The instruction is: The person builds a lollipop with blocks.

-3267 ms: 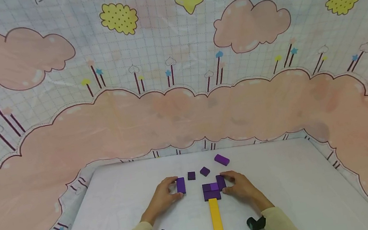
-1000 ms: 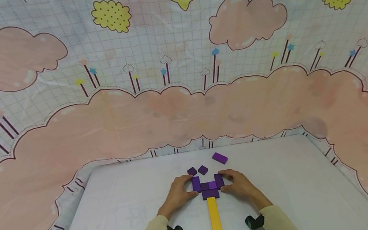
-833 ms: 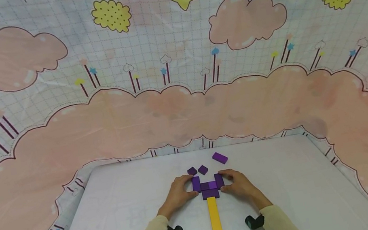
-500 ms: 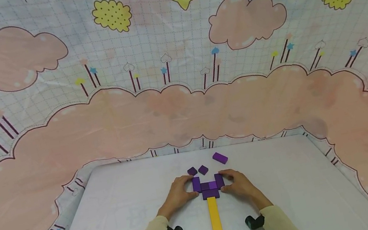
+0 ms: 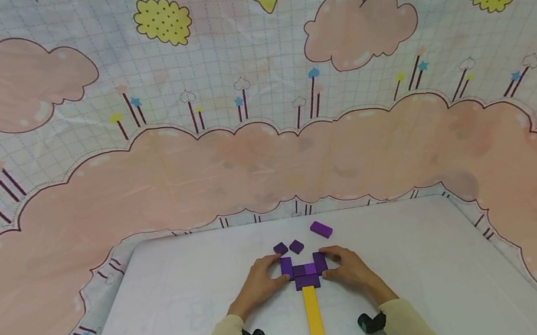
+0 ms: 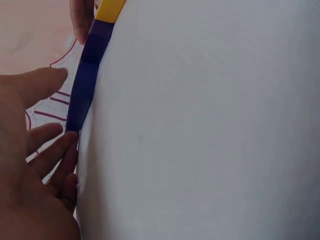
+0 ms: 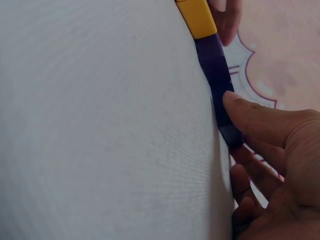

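My left hand [image 5: 255, 284] is at the left upright purple block [image 5: 287, 269]. In the left wrist view its thumb [image 6: 52, 80] stands off the blocks, while a fingertip [image 6: 71, 137] touches the far end. My right hand [image 5: 354, 273] pinches the right upright purple block [image 5: 320, 261] between thumb and fingers. Between these two lie a dark purple square [image 5: 299, 270] and a brighter purple square [image 5: 310, 268]. Below the squares sits a crosswise purple block [image 5: 307, 282], and a long yellow bar [image 5: 314, 316] runs from it toward me.
Beyond the hands lie two loose small dark purple blocks, a left one [image 5: 280, 247] and a right one [image 5: 296, 246]. A loose purple oblong block [image 5: 321, 229] rests farther back. All stand on a white tabletop [image 5: 170, 280], with a patterned cloth [image 5: 268, 167] behind.
My left hand has carried its purple block rightward against the squares, and the leftmost small block has turned. In the last half second, the left thumb has risen slightly; the right hand stays put.
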### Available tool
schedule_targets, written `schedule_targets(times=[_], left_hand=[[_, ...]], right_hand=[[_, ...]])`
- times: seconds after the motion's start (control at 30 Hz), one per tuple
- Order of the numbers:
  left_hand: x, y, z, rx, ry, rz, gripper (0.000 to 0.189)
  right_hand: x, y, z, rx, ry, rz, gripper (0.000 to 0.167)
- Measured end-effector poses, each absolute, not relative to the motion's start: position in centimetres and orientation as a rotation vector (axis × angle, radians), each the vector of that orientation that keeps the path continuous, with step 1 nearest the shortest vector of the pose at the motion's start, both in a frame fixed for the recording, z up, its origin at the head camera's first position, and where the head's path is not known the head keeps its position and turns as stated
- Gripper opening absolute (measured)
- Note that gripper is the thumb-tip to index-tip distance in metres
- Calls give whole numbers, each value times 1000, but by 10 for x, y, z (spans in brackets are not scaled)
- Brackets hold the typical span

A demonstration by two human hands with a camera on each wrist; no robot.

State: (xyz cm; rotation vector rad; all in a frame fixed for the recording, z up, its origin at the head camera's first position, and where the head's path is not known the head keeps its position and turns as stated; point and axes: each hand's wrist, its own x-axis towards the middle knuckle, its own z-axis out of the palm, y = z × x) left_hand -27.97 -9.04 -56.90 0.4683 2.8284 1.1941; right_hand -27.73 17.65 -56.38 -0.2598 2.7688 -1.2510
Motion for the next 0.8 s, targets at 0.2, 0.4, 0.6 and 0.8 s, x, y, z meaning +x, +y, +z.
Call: schedule_targets(times=[0.2,0.4,0.6,0.8], left_hand=[[-277,-94,-568,468,2808,1215,56],[-278,-94,-569,482,2798,1227,54],[-279,-96,-570,495,2794,1239,54],[-280,-96,-574,511,2793,1243,54]], right_hand=[[-279,177,-564,-282,2782,-1242,58],[-279,175,-563,-246,2787,-1242,61],[-280,173,-563,-188,2795,-1239,71],[-276,176,-563,-195,2802,-1285,73]])
